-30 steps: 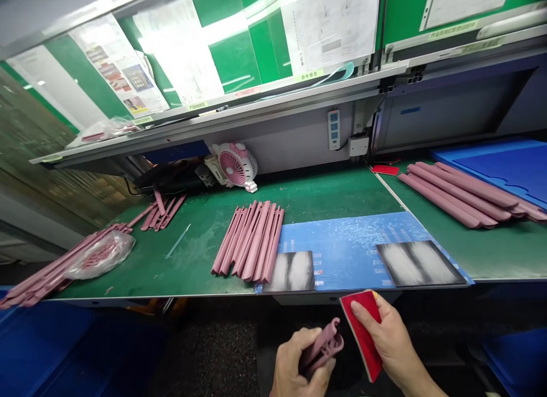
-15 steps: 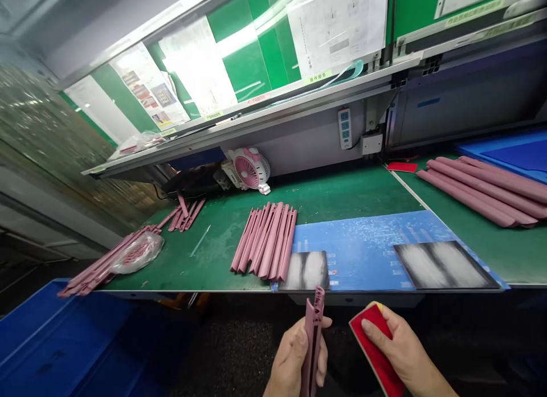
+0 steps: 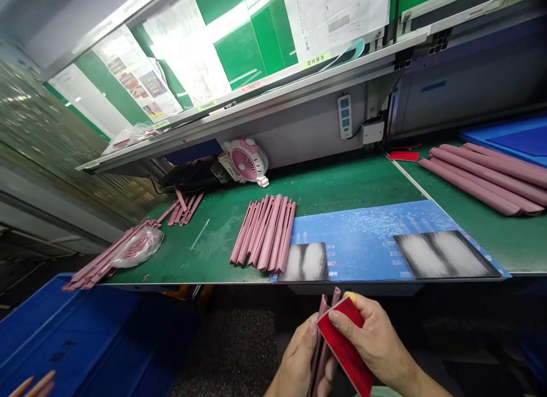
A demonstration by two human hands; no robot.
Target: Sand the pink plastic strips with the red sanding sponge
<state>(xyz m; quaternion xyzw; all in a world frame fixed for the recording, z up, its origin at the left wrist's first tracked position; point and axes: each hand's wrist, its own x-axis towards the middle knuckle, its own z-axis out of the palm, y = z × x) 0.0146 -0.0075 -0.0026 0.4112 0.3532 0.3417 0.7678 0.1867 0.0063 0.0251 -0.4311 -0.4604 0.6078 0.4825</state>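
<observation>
Below the bench's front edge, my left hand (image 3: 299, 351) is closed around a long pink plastic part (image 3: 323, 306) that stands nearly upright, its slotted end up. My right hand (image 3: 380, 337) pinches a flat red pad (image 3: 344, 340) with a pale edge, thumb on its face. The pad lies against or just in front of the pink part's upper end and hides some of it; I cannot tell whether they touch. A yellow band (image 3: 350, 296) is around a finger of my right hand. Ahead on the bench lies a row of similar pink parts (image 3: 265, 234).
Two black-and-white worn pads (image 3: 447, 254) lie on a blue sheet (image 3: 363, 243). Long pink pieces (image 3: 482, 177) rest at right; more lie left near a plastic bag (image 3: 139, 247). A fan (image 3: 245, 160) stands behind. Another person's fingers (image 3: 36, 385) show over blue bins (image 3: 64, 328).
My right hand has brought the red pad left, up to the pink part in my left hand. The pink part has shifted slightly right. Another person's fingers have appeared at lower left.
</observation>
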